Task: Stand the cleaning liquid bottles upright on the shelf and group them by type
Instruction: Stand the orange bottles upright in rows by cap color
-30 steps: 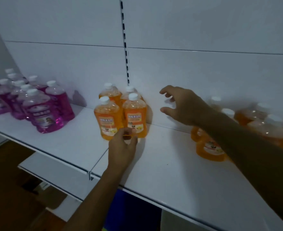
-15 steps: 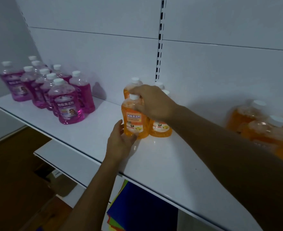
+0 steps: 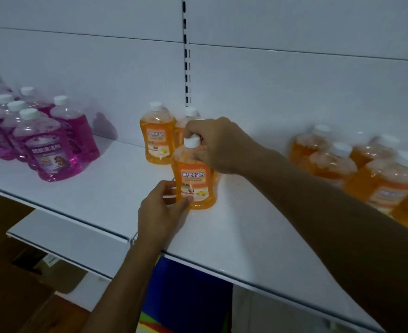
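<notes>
An upright orange bottle with a white cap stands near the middle of the white shelf. My left hand grips its lower left side. My right hand is closed around its neck and shoulder from behind. Two more orange bottles stand upright just behind it, one partly hidden by my right hand. A cluster of several pink bottles stands upright at the left. Another group of several orange bottles stands at the right, blurred.
The white back panel has a slotted upright post behind the middle bottles. A lower shelf juts out below left. Blue and coloured sheets lie under the shelf. Bare shelf lies between the pink and orange groups.
The view has shifted closer. The front orange bottle has come forward, away from the two behind it, with both hands still on it.
</notes>
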A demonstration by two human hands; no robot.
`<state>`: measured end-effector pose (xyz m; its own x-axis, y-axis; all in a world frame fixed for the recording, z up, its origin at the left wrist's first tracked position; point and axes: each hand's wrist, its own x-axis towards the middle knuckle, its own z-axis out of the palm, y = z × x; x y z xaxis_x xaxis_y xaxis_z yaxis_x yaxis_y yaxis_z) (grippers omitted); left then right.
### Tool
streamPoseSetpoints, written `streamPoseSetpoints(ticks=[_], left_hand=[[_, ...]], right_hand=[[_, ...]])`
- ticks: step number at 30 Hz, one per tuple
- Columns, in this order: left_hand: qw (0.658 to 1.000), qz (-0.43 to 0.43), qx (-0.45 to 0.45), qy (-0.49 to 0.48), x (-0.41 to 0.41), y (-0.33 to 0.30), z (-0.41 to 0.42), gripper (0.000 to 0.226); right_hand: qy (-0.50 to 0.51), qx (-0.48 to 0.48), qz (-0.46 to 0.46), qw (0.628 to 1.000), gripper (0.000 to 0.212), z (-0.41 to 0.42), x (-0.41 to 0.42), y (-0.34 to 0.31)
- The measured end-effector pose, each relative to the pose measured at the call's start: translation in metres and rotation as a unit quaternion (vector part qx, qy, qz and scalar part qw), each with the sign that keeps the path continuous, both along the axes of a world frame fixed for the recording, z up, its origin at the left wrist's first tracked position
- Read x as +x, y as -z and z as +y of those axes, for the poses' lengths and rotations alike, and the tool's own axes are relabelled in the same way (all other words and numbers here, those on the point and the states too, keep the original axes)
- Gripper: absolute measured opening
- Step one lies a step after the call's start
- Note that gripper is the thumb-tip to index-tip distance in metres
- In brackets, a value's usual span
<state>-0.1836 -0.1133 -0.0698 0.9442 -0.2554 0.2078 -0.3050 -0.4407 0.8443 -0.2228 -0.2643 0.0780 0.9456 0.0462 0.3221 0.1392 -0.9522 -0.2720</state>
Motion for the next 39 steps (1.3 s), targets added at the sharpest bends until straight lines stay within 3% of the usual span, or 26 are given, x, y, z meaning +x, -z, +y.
streamPoseSetpoints(ticks=[8, 21, 32, 39], left_hand=[[0.995, -0.023, 0.036, 0.089, -0.032, -0.007, -0.058, 0.043], [0.991, -0.037, 0.098, 0.081, -0.018, -0.009, -0.131, 0.037], [0.993, -0.06, 0.054, 0.085, 0.02, 0.002, -0.17, 0.035], [0.987, -0.082, 0.039, 0.133, 0.018, 0.004, -0.142, 0.038]], right_hand=[[0.083, -0.019, 0.03, 0.996, 0.031, -0.055, -0.063, -0.004], [0.157, -0.014, 0.017, 0.987, 0.036, -0.102, -0.053, -0.007], [0.159, -0.018, -0.005, 0.987, 0.03, -0.133, -0.018, -0.001], [0.161, -0.066, 0.02, 0.985, 0.036, -0.135, -0.015, -0.007]])
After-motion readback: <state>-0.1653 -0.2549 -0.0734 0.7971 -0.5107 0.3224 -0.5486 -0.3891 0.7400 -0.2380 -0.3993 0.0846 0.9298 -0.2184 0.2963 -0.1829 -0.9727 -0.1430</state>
